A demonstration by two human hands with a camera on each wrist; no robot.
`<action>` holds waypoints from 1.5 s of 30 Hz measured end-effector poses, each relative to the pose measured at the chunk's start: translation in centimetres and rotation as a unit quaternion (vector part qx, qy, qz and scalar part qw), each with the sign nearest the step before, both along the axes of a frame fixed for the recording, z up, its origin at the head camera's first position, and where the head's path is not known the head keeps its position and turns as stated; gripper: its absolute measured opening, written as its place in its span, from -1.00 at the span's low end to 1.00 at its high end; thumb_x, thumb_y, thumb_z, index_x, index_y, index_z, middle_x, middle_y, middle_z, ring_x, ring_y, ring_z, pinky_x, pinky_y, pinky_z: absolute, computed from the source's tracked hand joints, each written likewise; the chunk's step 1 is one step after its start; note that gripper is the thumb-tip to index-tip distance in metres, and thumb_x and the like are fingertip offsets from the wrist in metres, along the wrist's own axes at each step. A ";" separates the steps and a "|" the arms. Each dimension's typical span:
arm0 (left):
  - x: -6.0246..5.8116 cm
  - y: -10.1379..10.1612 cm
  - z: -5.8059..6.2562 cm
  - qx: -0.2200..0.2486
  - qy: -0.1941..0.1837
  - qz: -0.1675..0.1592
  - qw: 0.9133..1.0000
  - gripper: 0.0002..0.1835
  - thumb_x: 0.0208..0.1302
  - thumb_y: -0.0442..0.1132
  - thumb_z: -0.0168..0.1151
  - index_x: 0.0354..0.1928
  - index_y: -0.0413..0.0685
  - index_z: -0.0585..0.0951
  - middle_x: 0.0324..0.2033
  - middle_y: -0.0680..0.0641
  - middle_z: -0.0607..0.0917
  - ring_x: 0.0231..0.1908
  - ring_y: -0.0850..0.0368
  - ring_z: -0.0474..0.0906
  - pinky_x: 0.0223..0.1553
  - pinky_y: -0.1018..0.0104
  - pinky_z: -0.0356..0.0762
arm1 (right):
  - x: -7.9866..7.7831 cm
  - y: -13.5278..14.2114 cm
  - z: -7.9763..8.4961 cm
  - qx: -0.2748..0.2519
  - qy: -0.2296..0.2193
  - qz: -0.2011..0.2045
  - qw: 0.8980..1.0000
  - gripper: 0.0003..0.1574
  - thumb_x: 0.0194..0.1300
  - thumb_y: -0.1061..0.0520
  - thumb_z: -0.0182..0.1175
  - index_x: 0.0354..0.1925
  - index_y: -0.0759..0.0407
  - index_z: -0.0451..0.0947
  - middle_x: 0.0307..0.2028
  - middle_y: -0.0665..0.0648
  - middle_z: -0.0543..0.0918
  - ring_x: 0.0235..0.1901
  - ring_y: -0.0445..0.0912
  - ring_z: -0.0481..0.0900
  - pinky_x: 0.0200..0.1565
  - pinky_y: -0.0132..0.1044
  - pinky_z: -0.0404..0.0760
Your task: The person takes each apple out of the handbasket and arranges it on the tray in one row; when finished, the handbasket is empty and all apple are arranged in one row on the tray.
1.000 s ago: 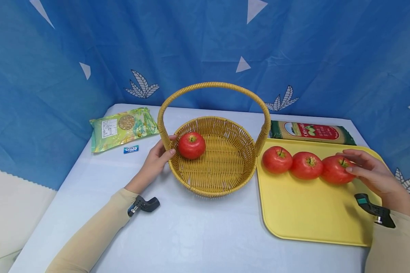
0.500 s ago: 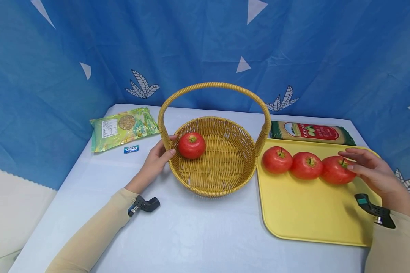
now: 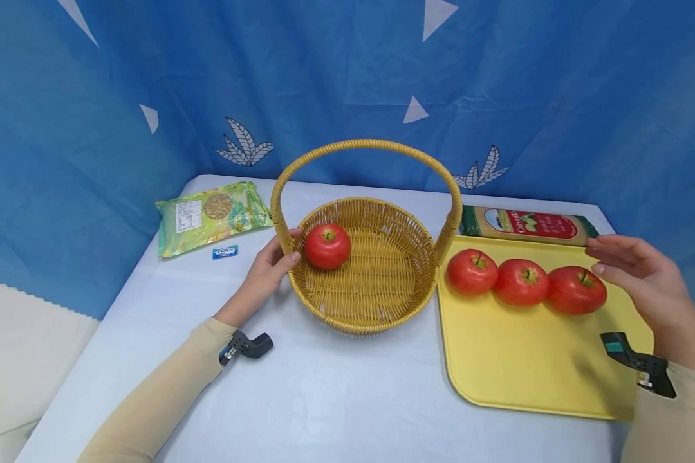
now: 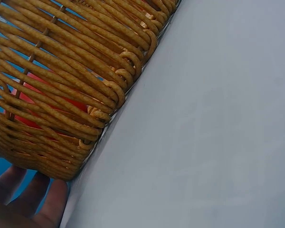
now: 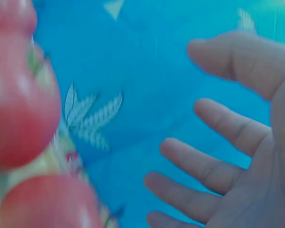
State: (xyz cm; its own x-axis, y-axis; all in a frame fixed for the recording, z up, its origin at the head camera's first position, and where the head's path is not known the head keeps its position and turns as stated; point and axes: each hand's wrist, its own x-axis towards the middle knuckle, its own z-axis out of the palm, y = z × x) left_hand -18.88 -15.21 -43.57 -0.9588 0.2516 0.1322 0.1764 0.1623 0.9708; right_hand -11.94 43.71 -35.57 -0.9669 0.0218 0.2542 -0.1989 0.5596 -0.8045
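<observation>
White surface (image 3: 324, 399), blue curtain (image 3: 347, 77) behind. Your left hand (image 3: 263, 273) grips the wicker basket (image 3: 376, 276) at the foot of its handle (image 3: 367, 143); one apple (image 3: 327, 247) sits inside, near the left wall. Three more apples (image 3: 521, 283) stand in a close row on the yellow tray (image 3: 533, 360). Your right hand (image 3: 651, 283) is empty, fingers spread, just beside the end apple (image 3: 577, 290). Advised: brace the basket, cup the end apple by its sides, and lift clear without nudging its neighbour.

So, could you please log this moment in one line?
left hand: holds basket | right hand: holds nothing | basket: one apple | tray: three apples
</observation>
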 end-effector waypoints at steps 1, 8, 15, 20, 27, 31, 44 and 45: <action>0.0 0.0 0.0 0.000 0.000 0.000 1.000 -0.45 0.53 -0.24 0.05 0.50 -0.04 0.31 0.50 -0.18 0.36 0.46 -0.15 0.33 0.44 -0.15 0.33 | 0.2 -0.7 0.6 0.019 0.000 -0.006 1.000 -0.31 0.37 0.45 0.15 0.34 -0.05 0.42 0.07 -0.51 0.50 0.03 -0.61 0.46 -0.09 -0.83 0.45; 0.0 0.1 0.0 0.000 -0.001 -0.001 1.000 -0.45 0.53 -0.23 0.06 0.51 -0.04 0.30 0.49 -0.19 0.36 0.46 -0.16 0.33 0.44 -0.14 0.33 | 0.8 -5.9 3.9 0.092 0.014 0.036 0.995 -0.26 0.22 0.42 0.33 0.31 -0.01 0.47 0.11 -0.41 0.50 0.07 -0.56 0.43 -0.08 -0.86 0.39; 0.0 0.1 0.1 -0.001 -0.001 0.002 1.000 -0.45 0.53 -0.23 0.05 0.50 -0.04 0.31 0.50 -0.17 0.35 0.46 -0.13 0.33 0.45 -0.07 0.35 | 0.4 -11.5 6.3 0.147 0.025 0.165 0.975 -0.27 0.07 0.42 0.44 0.23 0.15 0.55 0.12 -0.27 0.60 0.04 -0.50 0.53 -0.03 -0.72 0.51; 0.0 0.1 0.0 -0.003 -0.001 0.002 1.000 -0.45 0.53 -0.24 0.05 0.50 -0.04 0.31 0.50 -0.16 0.35 0.46 -0.12 0.34 0.33 0.38 0.44 | -0.1 -16.4 7.5 0.201 0.044 0.252 0.946 -0.37 0.10 0.25 0.50 0.17 0.05 0.62 0.11 -0.11 0.68 0.04 -0.41 0.57 -0.06 -0.50 0.66; -0.1 0.1 0.0 -0.002 0.000 0.000 1.000 -0.46 0.53 -0.23 0.05 0.50 -0.04 0.31 0.51 -0.15 0.35 0.46 -0.12 0.33 0.35 0.33 0.44 | -2.0 -22.3 7.4 0.226 0.038 0.340 0.912 -0.52 0.24 0.13 0.42 0.14 0.01 0.62 0.11 -0.04 0.71 0.14 -0.12 0.62 0.11 -0.02 0.69; 0.0 0.1 0.0 -0.003 0.004 0.001 1.000 -0.46 0.53 -0.23 0.05 0.50 -0.04 0.31 0.51 -0.15 0.34 0.47 -0.12 0.32 0.45 -0.04 0.35 | -3.4 -25.5 7.0 0.211 0.029 0.368 0.905 -0.53 0.27 0.11 0.38 0.15 0.09 0.61 0.10 0.02 0.71 0.15 -0.06 0.62 0.17 0.06 0.64; -0.1 0.1 0.1 0.000 -0.002 -0.001 1.000 -0.46 0.53 -0.24 0.05 0.50 -0.06 0.31 0.51 -0.14 0.35 0.46 -0.12 0.33 0.44 0.05 0.38 | -10.1 -32.6 5.1 0.202 -0.054 0.351 0.913 -0.43 0.25 -0.03 0.34 0.19 0.10 0.57 0.18 0.11 0.67 0.17 0.08 0.61 0.12 0.06 0.64; 0.0 0.0 0.1 0.000 -0.003 0.000 1.000 -0.46 0.53 -0.24 0.05 0.50 -0.05 0.31 0.51 -0.16 0.35 0.47 -0.13 0.32 0.45 0.00 0.37 | -10.5 -32.9 4.8 0.201 -0.062 0.348 0.913 -0.43 0.25 -0.04 0.34 0.19 0.08 0.57 0.18 0.10 0.67 0.16 0.06 0.60 0.13 0.04 0.63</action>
